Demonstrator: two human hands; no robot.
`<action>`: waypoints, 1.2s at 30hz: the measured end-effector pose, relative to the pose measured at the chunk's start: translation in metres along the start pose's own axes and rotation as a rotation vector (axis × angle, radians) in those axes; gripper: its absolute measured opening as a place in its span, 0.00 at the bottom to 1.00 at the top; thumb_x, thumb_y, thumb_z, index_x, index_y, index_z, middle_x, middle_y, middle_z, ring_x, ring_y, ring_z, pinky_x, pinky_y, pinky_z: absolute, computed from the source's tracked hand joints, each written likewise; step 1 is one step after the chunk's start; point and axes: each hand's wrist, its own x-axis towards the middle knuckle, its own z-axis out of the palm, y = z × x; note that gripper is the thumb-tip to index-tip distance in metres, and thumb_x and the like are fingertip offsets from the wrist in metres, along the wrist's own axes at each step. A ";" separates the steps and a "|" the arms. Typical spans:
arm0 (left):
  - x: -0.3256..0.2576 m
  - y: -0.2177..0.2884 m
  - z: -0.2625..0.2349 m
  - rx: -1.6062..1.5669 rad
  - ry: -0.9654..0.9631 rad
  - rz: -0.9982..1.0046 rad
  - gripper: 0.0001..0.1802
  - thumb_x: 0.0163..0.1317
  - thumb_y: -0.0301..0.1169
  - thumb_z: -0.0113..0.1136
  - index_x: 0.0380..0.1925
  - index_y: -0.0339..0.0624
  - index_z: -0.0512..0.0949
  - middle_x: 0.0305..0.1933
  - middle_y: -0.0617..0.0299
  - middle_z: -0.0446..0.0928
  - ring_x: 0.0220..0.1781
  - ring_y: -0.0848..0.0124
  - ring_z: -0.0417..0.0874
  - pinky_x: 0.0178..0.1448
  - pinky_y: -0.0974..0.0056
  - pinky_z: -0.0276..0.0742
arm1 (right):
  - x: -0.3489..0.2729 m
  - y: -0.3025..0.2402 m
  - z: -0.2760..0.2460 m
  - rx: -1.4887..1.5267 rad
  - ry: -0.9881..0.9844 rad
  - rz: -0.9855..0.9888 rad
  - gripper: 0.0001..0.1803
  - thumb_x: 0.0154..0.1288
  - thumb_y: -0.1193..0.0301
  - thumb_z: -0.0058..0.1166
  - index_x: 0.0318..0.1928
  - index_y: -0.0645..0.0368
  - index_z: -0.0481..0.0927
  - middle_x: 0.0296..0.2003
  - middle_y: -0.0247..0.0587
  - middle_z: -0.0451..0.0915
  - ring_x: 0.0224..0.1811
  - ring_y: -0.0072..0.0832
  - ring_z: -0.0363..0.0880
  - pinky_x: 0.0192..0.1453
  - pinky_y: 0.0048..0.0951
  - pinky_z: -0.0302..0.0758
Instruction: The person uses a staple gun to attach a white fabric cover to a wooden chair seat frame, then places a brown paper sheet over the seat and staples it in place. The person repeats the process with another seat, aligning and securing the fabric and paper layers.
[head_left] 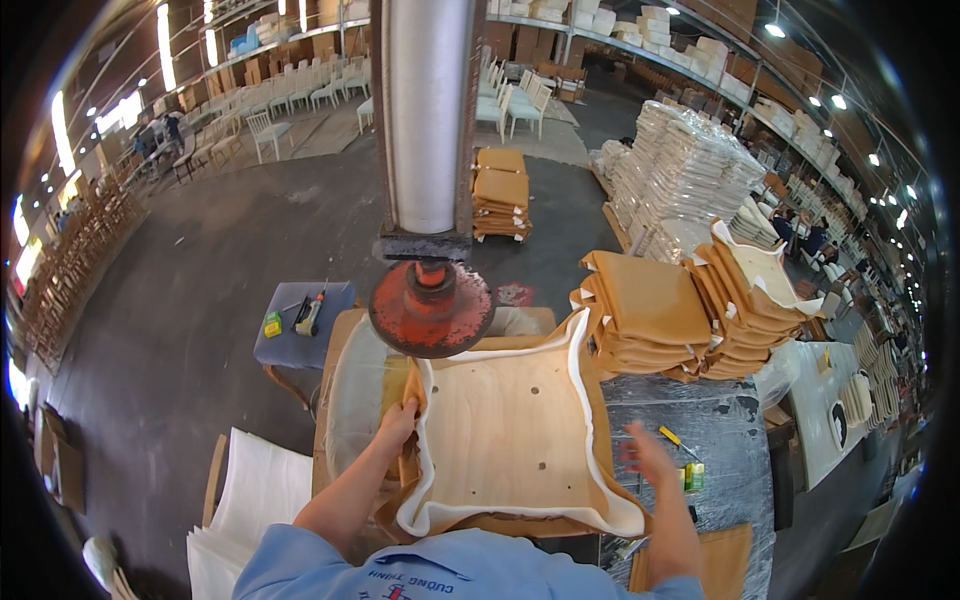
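The board (505,425) is a pale blond wood with darker dots for holes, and the padding (577,365) around it is bright white against a caramel-tan cover (597,425), pretty much the same tan as the stacked seats (645,295). The press disc (432,320) is scuffed red with blackish patches under a silvery-grey column (425,120), while the tabletop (640,405) is a streaky blue-grey. Shirt's (460,560) plain light blue with dark lettering, stool seat's (295,340) a dusty blue, floor's (200,260) dark grey.
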 end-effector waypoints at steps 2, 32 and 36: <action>-0.002 0.029 0.013 0.020 -0.012 -0.022 0.32 0.83 0.51 0.49 0.66 0.30 0.74 0.57 0.43 0.83 0.53 0.57 0.87 0.56 0.52 0.83 | 0.026 -0.007 0.035 0.176 -0.138 0.081 0.47 0.80 0.32 0.46 0.72 0.66 0.75 0.60 0.49 0.83 0.58 0.36 0.81 0.62 0.41 0.78; -0.011 0.045 0.048 -0.048 -0.299 0.257 0.37 0.77 0.50 0.66 0.69 0.29 0.72 0.65 0.49 0.82 0.63 0.63 0.86 0.64 0.58 0.83 | -0.004 0.029 0.027 0.628 -0.044 -0.315 0.30 0.89 0.52 0.43 0.73 0.64 0.73 0.65 0.43 0.82 0.65 0.32 0.82 0.66 0.37 0.81; 0.003 0.020 0.022 0.078 -0.056 0.151 0.41 0.81 0.60 0.50 0.67 0.26 0.73 0.65 0.41 0.81 0.64 0.56 0.85 0.65 0.54 0.81 | 0.025 0.043 0.054 0.476 -0.035 -0.221 0.28 0.89 0.53 0.44 0.71 0.64 0.75 0.62 0.44 0.84 0.63 0.32 0.83 0.67 0.36 0.80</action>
